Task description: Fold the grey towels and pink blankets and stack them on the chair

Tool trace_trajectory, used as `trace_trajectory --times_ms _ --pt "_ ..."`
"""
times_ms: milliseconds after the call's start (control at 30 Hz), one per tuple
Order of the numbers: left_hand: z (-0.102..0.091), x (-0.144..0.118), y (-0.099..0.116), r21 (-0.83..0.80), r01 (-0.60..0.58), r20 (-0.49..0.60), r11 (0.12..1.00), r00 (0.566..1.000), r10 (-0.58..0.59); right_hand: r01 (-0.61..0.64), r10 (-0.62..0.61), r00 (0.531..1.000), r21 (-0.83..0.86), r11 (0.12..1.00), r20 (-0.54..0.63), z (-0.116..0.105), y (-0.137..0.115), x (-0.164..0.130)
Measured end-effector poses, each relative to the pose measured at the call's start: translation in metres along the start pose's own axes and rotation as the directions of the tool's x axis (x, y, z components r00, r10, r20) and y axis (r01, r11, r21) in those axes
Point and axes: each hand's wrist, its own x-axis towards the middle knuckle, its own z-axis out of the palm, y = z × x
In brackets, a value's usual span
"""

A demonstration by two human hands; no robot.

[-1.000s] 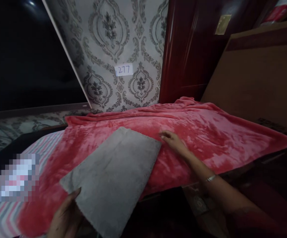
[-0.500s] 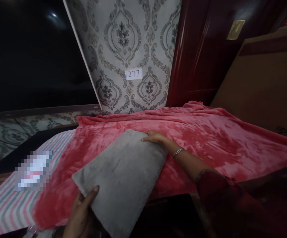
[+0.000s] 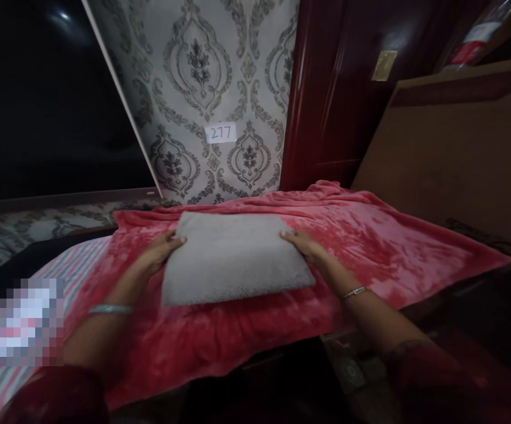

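A folded grey towel (image 3: 233,256) lies flat on a pink plush blanket (image 3: 361,241) spread over the bed. My left hand (image 3: 161,248) grips the towel's left edge, thumb on top. My right hand (image 3: 304,244) holds the right edge the same way. Both wrists wear thin bracelets, and red sleeves cover my forearms near the bottom of the view.
A striped sheet (image 3: 74,259) shows at the left beyond the blanket. Patterned wallpaper with a small label reading 277 (image 3: 221,133) rises behind the bed. A dark red door (image 3: 335,94) and a brown board (image 3: 450,153) stand at the right. A dark gap lies below the bed's front edge.
The grey towel went from hanging toward me off the bed's edge to lying folded flat on the blanket. My left hand moved up from its near corner to its left edge.
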Motion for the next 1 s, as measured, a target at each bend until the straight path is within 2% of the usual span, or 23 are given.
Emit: trace_trajectory --times_ms 67,133,233,300,333,400,467,567,667,733,833,1000 --pt "0.014 0.015 -0.021 0.139 0.049 0.072 0.989 0.996 -0.060 -0.052 0.052 0.998 -0.004 0.999 -0.026 0.000 0.026 0.002" --pt "0.020 0.023 -0.038 0.249 0.021 0.104 0.968 0.993 -0.048 -0.054 0.054 0.998 0.011 0.999 -0.017 -0.001 0.044 0.004" --pt "0.022 0.027 -0.048 0.430 -0.022 0.054 0.903 0.999 -0.002 -0.068 0.068 0.998 0.035 0.997 0.000 -0.005 0.054 0.008" --pt "0.029 0.026 -0.042 0.635 -0.092 0.015 0.767 0.994 0.107 -0.057 0.055 0.998 0.041 0.998 0.041 -0.009 0.054 0.010" --pt "0.038 0.023 -0.037 0.737 -0.156 0.041 0.658 0.981 0.187 -0.040 0.038 0.997 0.034 0.999 0.060 -0.010 0.054 0.011" --pt "0.066 0.017 -0.025 0.841 -0.300 0.183 0.450 0.941 0.286 0.005 -0.004 0.997 -0.011 1.000 0.076 -0.011 0.055 0.011" --pt "0.105 0.008 -0.015 0.832 -0.427 0.352 0.356 0.900 0.255 0.028 -0.023 0.998 -0.082 0.996 0.058 -0.011 0.057 0.010" --pt "0.164 -0.008 -0.011 0.756 -0.580 0.543 0.302 0.814 0.206 0.038 -0.031 0.998 -0.132 0.990 0.054 -0.009 0.059 0.008" --pt "0.199 -0.019 -0.022 0.703 -0.668 0.622 0.246 0.744 0.245 0.046 -0.038 0.997 -0.117 0.992 0.069 -0.007 0.060 0.007" --pt "0.206 -0.022 -0.033 0.701 -0.678 0.620 0.220 0.732 0.282 0.046 -0.039 0.996 -0.098 0.994 0.074 -0.006 0.060 0.006" --pt "0.205 -0.024 -0.043 0.701 -0.680 0.613 0.215 0.728 0.306 0.045 -0.038 0.997 -0.122 0.992 0.061 -0.006 0.057 0.008" --pt "0.204 -0.023 -0.038 0.686 -0.690 0.628 0.231 0.721 0.291 0.045 -0.055 0.998 -0.409 0.911 -0.012 -0.001 0.046 0.019"
